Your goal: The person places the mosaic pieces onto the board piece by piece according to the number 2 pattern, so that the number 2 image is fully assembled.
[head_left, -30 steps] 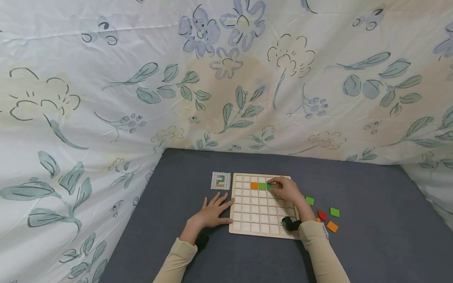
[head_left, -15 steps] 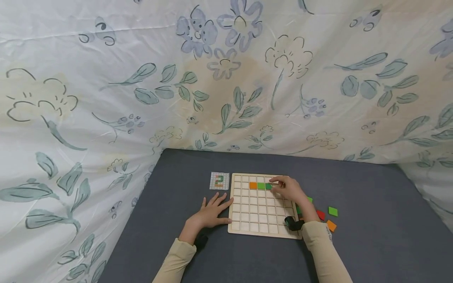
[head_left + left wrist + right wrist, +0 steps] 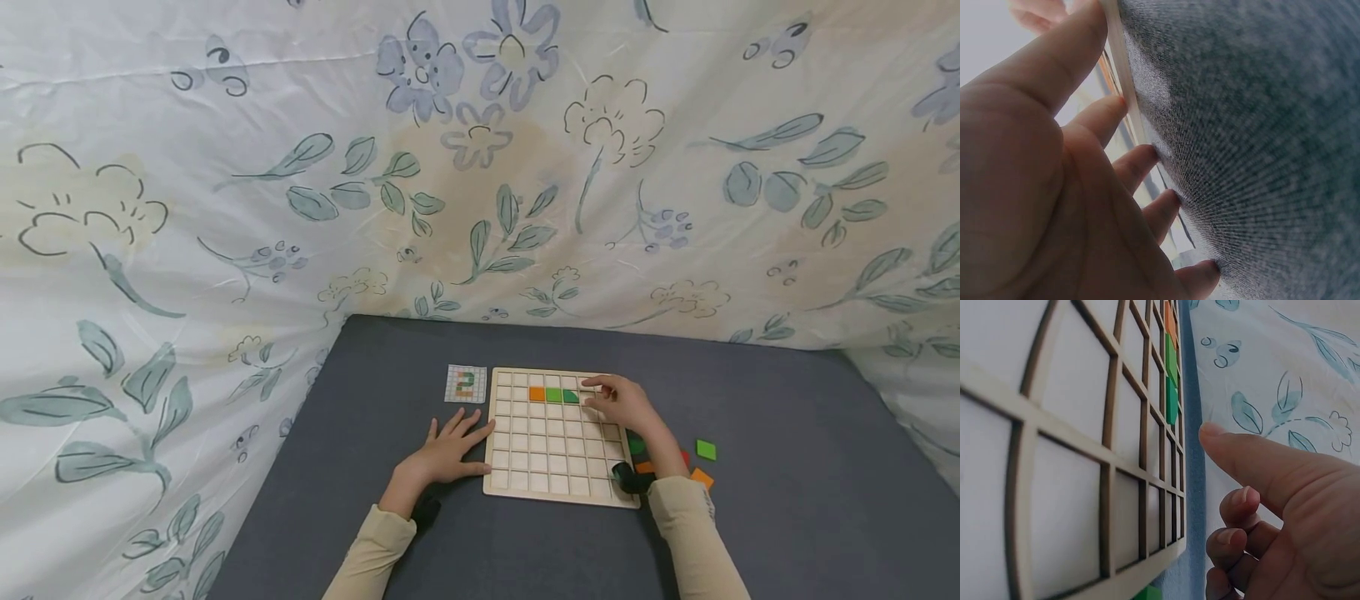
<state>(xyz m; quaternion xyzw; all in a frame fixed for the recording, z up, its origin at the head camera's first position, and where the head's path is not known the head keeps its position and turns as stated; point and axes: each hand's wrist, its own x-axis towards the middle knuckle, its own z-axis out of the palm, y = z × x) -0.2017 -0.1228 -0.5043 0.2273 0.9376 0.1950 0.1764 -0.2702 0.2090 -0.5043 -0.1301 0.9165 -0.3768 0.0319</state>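
A dark-green tile (image 3: 571,397), its upper right corner rounded, sits in a pale wooden grid board (image 3: 557,460) beside a light-green square (image 3: 553,394), then an orange square (image 3: 537,394), the person's right hand (image 3: 625,403) near it, thumb and fingers parted, the left hand (image 3: 444,457) spread against the board's edge.

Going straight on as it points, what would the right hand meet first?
The right hand would probably meet the dark green piece first, though the hand's height above the board is unclear.
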